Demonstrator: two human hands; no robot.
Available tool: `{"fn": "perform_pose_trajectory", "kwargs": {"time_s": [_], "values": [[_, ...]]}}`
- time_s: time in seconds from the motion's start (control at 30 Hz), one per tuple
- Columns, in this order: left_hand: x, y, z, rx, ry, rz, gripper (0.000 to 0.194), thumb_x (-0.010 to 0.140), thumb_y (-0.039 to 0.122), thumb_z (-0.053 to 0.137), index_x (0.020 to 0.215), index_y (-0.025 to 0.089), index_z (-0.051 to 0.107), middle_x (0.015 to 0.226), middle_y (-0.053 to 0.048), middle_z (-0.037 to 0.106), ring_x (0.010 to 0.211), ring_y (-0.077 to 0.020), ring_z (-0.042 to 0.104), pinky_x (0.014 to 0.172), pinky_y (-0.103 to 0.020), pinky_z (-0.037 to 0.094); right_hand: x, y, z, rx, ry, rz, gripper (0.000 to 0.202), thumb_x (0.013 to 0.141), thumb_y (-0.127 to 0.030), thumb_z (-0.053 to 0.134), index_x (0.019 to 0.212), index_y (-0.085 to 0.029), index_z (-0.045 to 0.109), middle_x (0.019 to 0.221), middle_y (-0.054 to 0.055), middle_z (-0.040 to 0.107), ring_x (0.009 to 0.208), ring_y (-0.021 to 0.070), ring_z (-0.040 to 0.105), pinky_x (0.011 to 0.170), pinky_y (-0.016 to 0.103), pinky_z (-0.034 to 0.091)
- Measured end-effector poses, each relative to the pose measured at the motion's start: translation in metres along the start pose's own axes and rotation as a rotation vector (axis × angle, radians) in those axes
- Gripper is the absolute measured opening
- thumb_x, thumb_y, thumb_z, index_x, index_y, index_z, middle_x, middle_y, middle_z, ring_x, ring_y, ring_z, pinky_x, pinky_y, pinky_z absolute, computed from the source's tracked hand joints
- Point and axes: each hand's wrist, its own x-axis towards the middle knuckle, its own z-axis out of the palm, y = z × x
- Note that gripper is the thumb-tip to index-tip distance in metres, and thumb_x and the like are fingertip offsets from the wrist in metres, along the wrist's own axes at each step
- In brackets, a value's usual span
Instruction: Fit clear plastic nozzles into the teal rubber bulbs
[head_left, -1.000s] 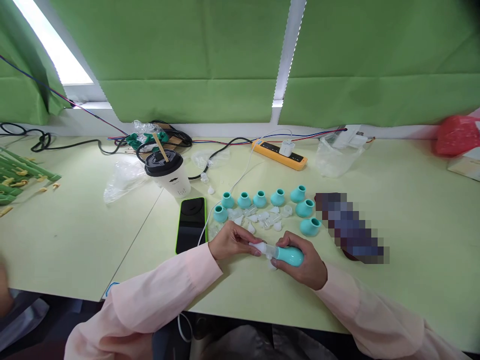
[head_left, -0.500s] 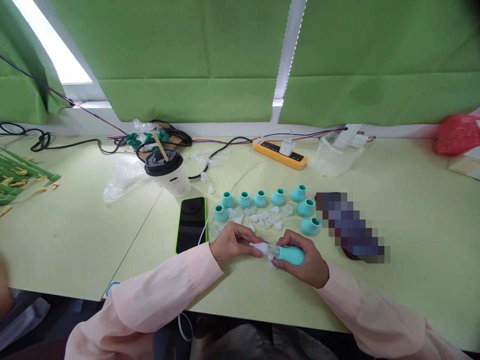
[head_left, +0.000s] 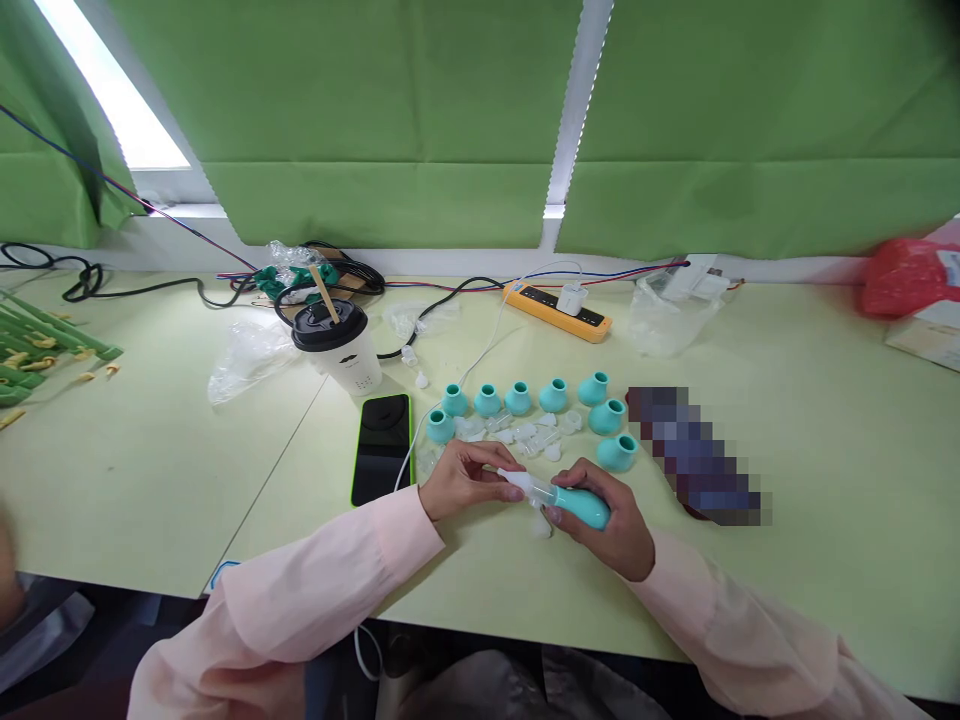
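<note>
My right hand (head_left: 611,520) is wrapped round the teal rubber bulb (head_left: 583,507) of a nasal aspirator. A clear plastic tube (head_left: 543,492) joins the bulb to a soft white tip (head_left: 517,482). The fingers of my left hand (head_left: 469,478) pinch that tip. A small translucent cap (head_left: 541,522) hangs or lies just below the tube; I cannot tell which. Beyond my hands, several teal bulbs (head_left: 517,400) stand with their openings up in a curved row. Clear and white small plastic parts (head_left: 536,438) lie loose inside that curve.
Left of my hands lies a black phone (head_left: 381,450) with a green edge, a white cable across it. Behind it stands a lidded paper cup (head_left: 349,362). A yellow power strip (head_left: 559,312) and a plastic bag (head_left: 671,315) lie farther back. A pixelated object (head_left: 694,455) is at right.
My left fingers have shifted slightly on the white tip, and the aspirator is tilted a little more, its tip end higher. The view has moved slightly.
</note>
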Motion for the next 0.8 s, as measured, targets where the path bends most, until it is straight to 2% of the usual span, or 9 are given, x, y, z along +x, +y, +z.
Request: {"fn": "perform_pose_trajectory", "kwargs": {"time_s": [0.2, 0.3, 0.4, 0.47, 0.53, 0.6, 0.7, 0.8], "values": [[-0.003, 0.004, -0.001, 0.199, -0.050, 0.045, 0.023, 0.057, 0.024, 0.070, 0.077, 0.011, 0.068, 0.070, -0.006, 0.060, 0.062, -0.0118, 0.052, 0.056, -0.023, 0.043, 0.000, 0.003, 0.001, 0.070, -0.043, 0.056, 0.021, 0.069, -0.030, 0.058, 0.073, -0.020, 0.039, 0.066, -0.001, 0.051, 0.047, 0.0086, 0.049, 0.041, 0.021, 0.041], [-0.004, 0.004, -0.002, 0.264, -0.062, 0.050, 0.026, 0.058, 0.028, 0.070, 0.078, 0.010, 0.068, 0.069, -0.007, 0.058, 0.059, -0.0113, 0.050, 0.053, -0.023, 0.041, 0.002, 0.001, -0.001, 0.001, -0.074, 0.036, 0.019, 0.069, -0.029, 0.057, 0.078, -0.020, 0.043, 0.065, -0.002, 0.050, 0.052, 0.0105, 0.051, 0.047, 0.023, 0.043], [-0.004, 0.001, -0.002, 0.247, -0.040, 0.061, 0.030, 0.059, 0.028, 0.069, 0.084, 0.011, 0.067, 0.073, -0.007, 0.058, 0.063, -0.0128, 0.052, 0.057, -0.024, 0.043, 0.003, -0.004, -0.004, -0.086, -0.096, -0.036, 0.021, 0.067, -0.026, 0.057, 0.084, -0.019, 0.047, 0.073, 0.001, 0.052, 0.066, 0.0142, 0.053, 0.057, 0.026, 0.045], [-0.005, 0.000, -0.001, 0.241, -0.034, 0.060, 0.032, 0.060, 0.029, 0.068, 0.087, 0.012, 0.066, 0.076, -0.007, 0.058, 0.067, -0.0137, 0.052, 0.060, -0.025, 0.043, 0.003, -0.006, -0.006, -0.093, -0.115, -0.045, 0.021, 0.067, -0.025, 0.056, 0.086, -0.019, 0.049, 0.075, 0.001, 0.053, 0.065, 0.0143, 0.054, 0.057, 0.025, 0.045], [-0.008, -0.002, 0.001, 0.254, -0.033, 0.065, 0.040, 0.063, 0.032, 0.066, 0.097, 0.013, 0.061, 0.081, -0.007, 0.057, 0.071, -0.0145, 0.052, 0.062, -0.025, 0.044, 0.004, -0.007, -0.009, -0.086, -0.108, -0.036, 0.020, 0.067, -0.024, 0.057, 0.086, -0.019, 0.051, 0.075, 0.002, 0.055, 0.063, 0.0141, 0.055, 0.054, 0.025, 0.045], [-0.012, -0.002, 0.004, 0.306, -0.034, 0.103, 0.052, 0.068, 0.036, 0.060, 0.114, 0.015, 0.049, 0.086, -0.007, 0.055, 0.074, -0.0151, 0.051, 0.062, -0.026, 0.044, 0.006, -0.007, -0.014, -0.085, -0.049, -0.049, 0.020, 0.067, -0.023, 0.059, 0.085, -0.020, 0.053, 0.076, 0.003, 0.056, 0.066, 0.0156, 0.056, 0.056, 0.025, 0.047], [-0.020, -0.003, 0.011, 0.583, -0.084, 0.243, 0.061, 0.073, 0.037, 0.053, 0.126, 0.017, 0.031, 0.097, -0.010, 0.051, 0.082, -0.0177, 0.049, 0.066, -0.029, 0.045, 0.010, -0.006, -0.023, -0.056, 0.075, -0.066, 0.019, 0.065, -0.023, 0.062, 0.083, -0.019, 0.056, 0.075, 0.004, 0.060, 0.070, 0.0178, 0.058, 0.061, 0.028, 0.048], [-0.024, -0.007, 0.018, 1.011, -0.239, 0.414, 0.056, 0.075, 0.038, 0.050, 0.124, 0.020, 0.033, 0.114, -0.014, 0.042, 0.098, -0.0253, 0.042, 0.079, -0.039, 0.040, 0.015, -0.009, -0.034, 0.025, 0.192, -0.051, 0.020, 0.064, -0.025, 0.065, 0.082, -0.020, 0.058, 0.074, 0.005, 0.063, 0.069, 0.0192, 0.060, 0.061, 0.030, 0.049]]}}
